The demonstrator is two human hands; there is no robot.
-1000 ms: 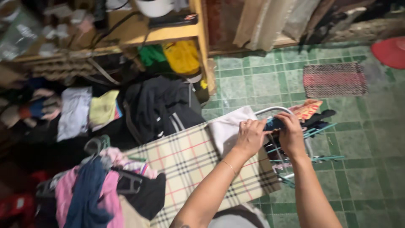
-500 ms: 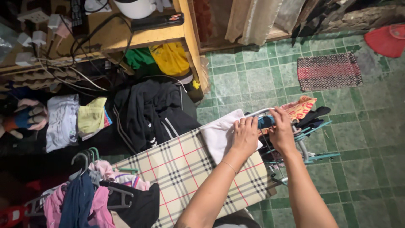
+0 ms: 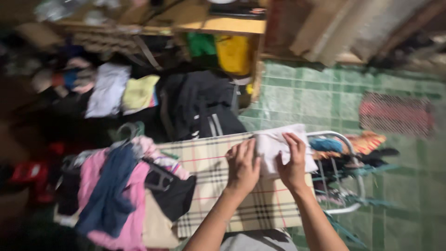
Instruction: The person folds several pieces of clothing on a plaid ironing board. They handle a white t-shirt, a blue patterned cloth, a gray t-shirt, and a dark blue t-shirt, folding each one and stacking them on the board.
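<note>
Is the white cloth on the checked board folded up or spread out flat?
Folded, it seems: the white cloth lies as a small, compact rectangle on the checked board, under both hands. The picture is blurred, so layers cannot be seen.

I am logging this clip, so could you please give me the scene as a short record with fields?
Setting: green tiled floor, cluttered room, picture blurred
Work surface: plaid ironing board
Left hand: flat on the board, at the white cloth's edge
Right hand: resting on the white cloth
Beside the board: wire rack with hangers and garments
Left of the board: pile of pink and blue clothes
</note>
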